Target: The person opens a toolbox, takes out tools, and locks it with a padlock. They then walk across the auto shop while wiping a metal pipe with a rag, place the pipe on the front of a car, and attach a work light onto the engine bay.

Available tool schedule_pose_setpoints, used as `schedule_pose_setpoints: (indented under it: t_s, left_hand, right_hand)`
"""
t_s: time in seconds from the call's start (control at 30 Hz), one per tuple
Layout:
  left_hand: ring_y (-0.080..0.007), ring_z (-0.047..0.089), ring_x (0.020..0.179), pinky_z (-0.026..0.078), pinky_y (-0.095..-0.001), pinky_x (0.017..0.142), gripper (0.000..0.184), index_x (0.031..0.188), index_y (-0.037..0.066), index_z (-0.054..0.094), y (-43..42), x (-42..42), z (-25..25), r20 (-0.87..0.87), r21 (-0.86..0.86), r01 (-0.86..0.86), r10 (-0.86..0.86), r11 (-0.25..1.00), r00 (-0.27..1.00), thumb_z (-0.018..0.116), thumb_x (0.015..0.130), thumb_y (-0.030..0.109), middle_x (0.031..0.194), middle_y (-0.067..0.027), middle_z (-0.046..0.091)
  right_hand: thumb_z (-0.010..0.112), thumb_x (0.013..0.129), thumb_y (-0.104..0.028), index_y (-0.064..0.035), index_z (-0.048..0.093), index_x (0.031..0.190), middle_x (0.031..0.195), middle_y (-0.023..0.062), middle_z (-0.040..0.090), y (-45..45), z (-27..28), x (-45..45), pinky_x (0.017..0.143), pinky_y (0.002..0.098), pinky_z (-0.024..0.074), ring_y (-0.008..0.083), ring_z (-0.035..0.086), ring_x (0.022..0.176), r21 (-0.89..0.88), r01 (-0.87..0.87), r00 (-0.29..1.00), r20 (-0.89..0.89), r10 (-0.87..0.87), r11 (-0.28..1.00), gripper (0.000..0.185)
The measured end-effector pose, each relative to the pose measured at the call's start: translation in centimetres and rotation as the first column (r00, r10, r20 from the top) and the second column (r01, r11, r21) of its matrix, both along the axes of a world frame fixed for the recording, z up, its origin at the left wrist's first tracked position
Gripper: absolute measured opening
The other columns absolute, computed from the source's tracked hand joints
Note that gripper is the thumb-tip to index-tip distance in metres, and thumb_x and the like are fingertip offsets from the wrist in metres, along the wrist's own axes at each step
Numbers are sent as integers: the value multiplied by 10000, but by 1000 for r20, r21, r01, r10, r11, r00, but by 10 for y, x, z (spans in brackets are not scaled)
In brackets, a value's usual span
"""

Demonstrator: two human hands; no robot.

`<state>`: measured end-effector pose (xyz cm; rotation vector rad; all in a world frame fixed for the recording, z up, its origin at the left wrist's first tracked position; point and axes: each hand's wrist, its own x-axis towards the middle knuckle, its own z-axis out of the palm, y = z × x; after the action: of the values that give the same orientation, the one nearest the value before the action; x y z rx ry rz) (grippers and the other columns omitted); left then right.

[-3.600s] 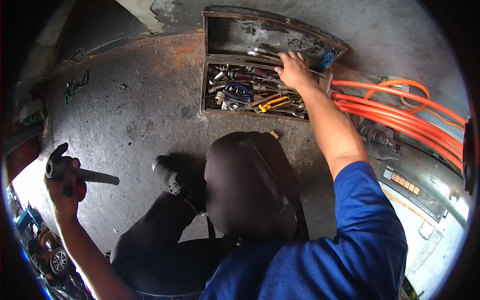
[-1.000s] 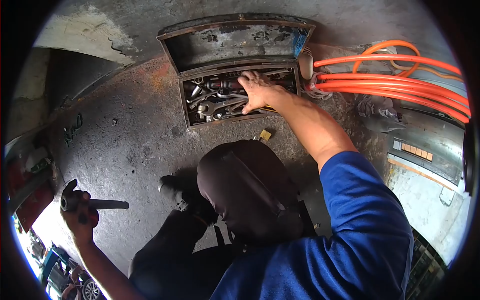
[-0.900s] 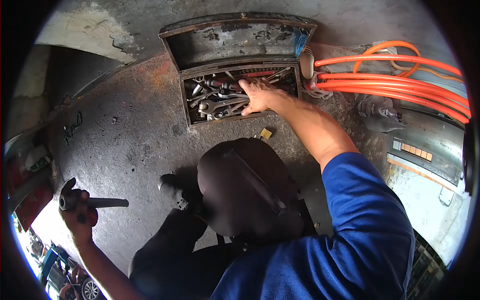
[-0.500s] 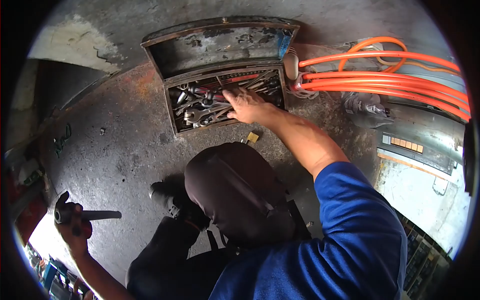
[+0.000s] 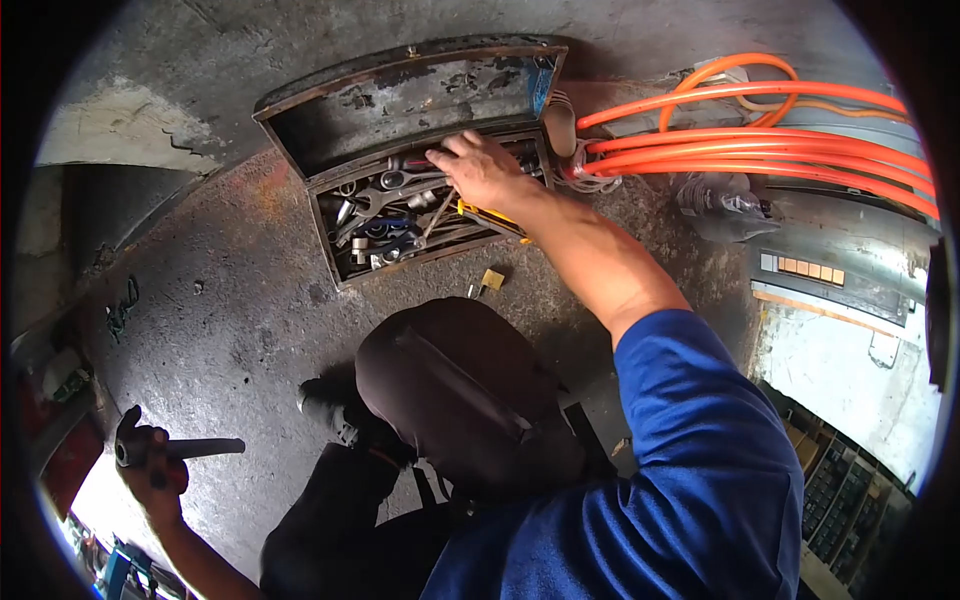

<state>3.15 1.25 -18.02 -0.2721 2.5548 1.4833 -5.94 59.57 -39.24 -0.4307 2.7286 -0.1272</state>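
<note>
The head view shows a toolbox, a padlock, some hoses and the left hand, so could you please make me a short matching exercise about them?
Column one
1. toolbox
2. padlock
3. hoses
4. left hand

Column two
A. orange
B. gripping a dark tool
C. open, with tools inside
D. gold-coloured, on the floor

Right pairs: 1-C, 2-D, 3-A, 4-B

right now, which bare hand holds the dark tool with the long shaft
The left hand, at lower left; the right hand is over the open, scuffed metal toolbox.
</note>
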Motion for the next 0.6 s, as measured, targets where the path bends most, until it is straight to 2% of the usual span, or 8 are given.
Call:
schedule_pose_setpoints:
  t_s: [0.1, 0.13, 0.2, 0.27, 0.37, 0.47, 0.53, 0.6]
  left_hand:
    - [-35, 505, 639, 379, -158, 500, 524, 1332, -36, 440, -13, 1, 0, 17, -18, 38, -38, 999, 999, 634, 845, -22, 835, -3, 593]
    - [-38, 506, 647, 389, -162, 516, 533, 1333, -38, 438, -13, -1, 0, 57, -17, 42, -41, 999, 997, 636, 839, -15, 833, 0, 588]
    - [-39, 507, 649, 392, -164, 527, 528, 1330, -41, 442, -11, -4, -4, 51, -22, 66, -64, 998, 997, 633, 839, -13, 834, 0, 591]
    - [-40, 508, 650, 395, -166, 537, 523, 1327, -43, 445, -12, -6, -10, 47, -27, 91, -90, 996, 995, 630, 839, -11, 835, 0, 593]
    - [-37, 509, 667, 393, -164, 585, 484, 1309, -46, 466, -17, -12, -15, -39, 29, 180, -179, 983, 983, 619, 851, -12, 846, 4, 598]
    - [-43, 516, 692, 391, -159, 603, 484, 1303, -42, 476, -8, -17, -9, 41, 119, 100, -105, 988, 994, 631, 848, 13, 835, 14, 583]
    - [-47, 515, 698, 392, -165, 609, 484, 1300, -40, 481, -1, -19, -2, 93, 67, 101, -107, 993, 990, 636, 845, 23, 828, 17, 572]
    - [-52, 513, 703, 394, -172, 614, 485, 1297, -39, 486, 4, -18, -3, 132, 16, 94, -95, 995, 987, 641, 843, 33, 822, 20, 561]
  right_hand:
    - [627, 892, -407, -160, 319, 1493, 1513, 107, 323, -6, 12, 13, 1130, 461, 303, 337, 314, 1372, -24, 74, 996, -48, -75, 997, 719]
    - [610, 862, -552, -154, 257, 1516, 1574, 160, 192, -16, 15, 17, 1171, 524, 179, 400, 205, 1426, -27, 126, 991, 47, -124, 992, 843]
    - [563, 831, -673, -164, 191, 1534, 1581, 218, 105, -34, 11, 36, 1175, 567, 79, 431, 126, 1443, -110, 182, 979, 115, -169, 977, 944]
    - [521, 814, -731, -157, 173, 1536, 1574, 252, 69, -66, 26, 51, 1167, 595, 26, 452, 56, 1448, 36, 129, 983, 129, -133, 991, 986]
    - [422, 861, -736, -167, 214, 1530, 1597, 155, 101, -92, -52, 73, 1167, 595, -9, 347, 16, 1479, -188, -42, 999, 20, 47, 981, 902]
    - [385, 924, -654, -194, 262, 1518, 1595, 80, 178, -85, -53, 61, 1179, 567, -3, 285, 67, 1485, -276, -78, 997, 4, 82, 958, 761]
    - [382, 939, -625, -201, 323, 1496, 1592, 79, 190, -81, -58, 57, 1184, 549, 35, 266, 88, 1484, -299, -69, 996, 40, 85, 952, 703]
    - [455, 945, -541, -198, 455, 1416, 1563, 67, 249, -70, -55, 51, 1163, 525, 154, 263, 221, 1428, -282, -116, 993, -59, 104, 952, 583]
